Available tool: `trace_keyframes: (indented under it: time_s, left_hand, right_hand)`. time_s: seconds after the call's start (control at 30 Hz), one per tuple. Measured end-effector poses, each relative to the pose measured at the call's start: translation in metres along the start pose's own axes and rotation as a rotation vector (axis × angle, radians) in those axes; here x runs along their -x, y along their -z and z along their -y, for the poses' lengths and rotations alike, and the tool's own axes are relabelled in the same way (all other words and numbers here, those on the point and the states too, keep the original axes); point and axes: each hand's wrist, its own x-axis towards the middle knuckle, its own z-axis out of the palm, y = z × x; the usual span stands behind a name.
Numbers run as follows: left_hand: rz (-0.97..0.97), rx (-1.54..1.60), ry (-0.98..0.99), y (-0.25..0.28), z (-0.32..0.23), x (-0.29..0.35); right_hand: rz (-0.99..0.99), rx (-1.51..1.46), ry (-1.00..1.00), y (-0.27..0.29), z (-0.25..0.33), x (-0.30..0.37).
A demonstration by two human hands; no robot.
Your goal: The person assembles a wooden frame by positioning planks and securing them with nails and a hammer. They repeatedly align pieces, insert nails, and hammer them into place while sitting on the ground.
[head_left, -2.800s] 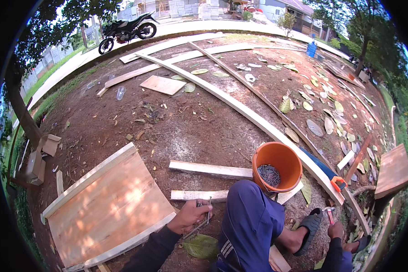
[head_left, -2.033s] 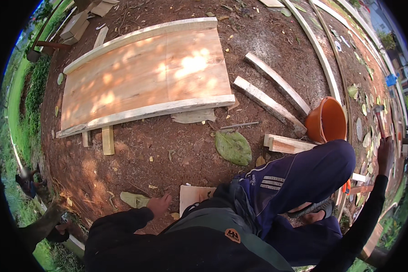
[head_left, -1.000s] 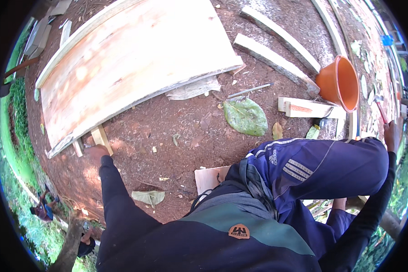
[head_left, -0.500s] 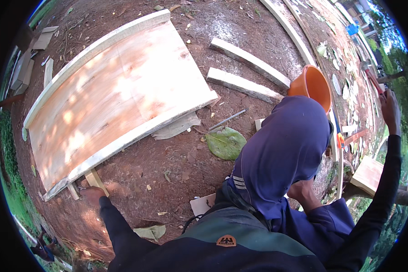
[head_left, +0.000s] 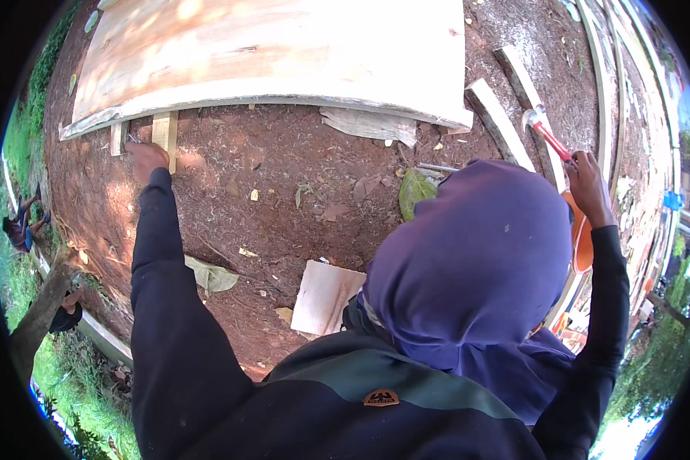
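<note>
Your left hand (head_left: 146, 159) is stretched far out to the left on a straight arm in a dark sleeve, fingers pinched together at the near edge of the big pale plywood panel (head_left: 276, 54); something small and thin seems to sit between the fingertips, but it is too small to make out. The hand rests just beside two short wooden blocks (head_left: 165, 134) that poke out from under the panel's edge.

Your right hand (head_left: 588, 188) is raised on the right, fist clamped around the red handle of a hammer with a metal head (head_left: 543, 130); the head points up and to the left, above the ground.

Your raised knee in purple cloth (head_left: 475, 261) fills the middle right and hides most of an orange plastic bucket (head_left: 583, 238) behind it. Two long pale wooden battens (head_left: 498, 123) lie far right of the panel. A small square offcut of plywood (head_left: 326, 295) lies near you on the red-brown soil (head_left: 284, 199), with one large green leaf (head_left: 414, 192) beyond it.
</note>
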Motion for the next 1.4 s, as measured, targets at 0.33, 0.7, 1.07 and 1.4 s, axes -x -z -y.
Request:
trace_keyframes:
  time_s: [0.33, 0.7, 1.07, 1.4]
  left_hand:
    - [0.038, 0.014, 0.004, -0.016, 0.014, -0.017]
    - [0.081, 0.075, 0.084, -0.01, 0.007, -0.012]
    - [0.084, -0.122, -0.049, -0.032, 0.012, -0.034]
    - [0.124, 0.019, -0.004, 0.062, -0.005, 0.027]
  right_hand:
    - [-0.108, -0.035, -0.05, -0.085, 0.01, -0.024]
    - [-0.248, 0.503, 0.078, 0.085, -0.044, -0.059]
    - [-0.197, 0.462, -0.066, 0.175, -0.228, 0.007]
    - [-0.488, -0.773, -0.637, 0.109, -0.143, 0.158]
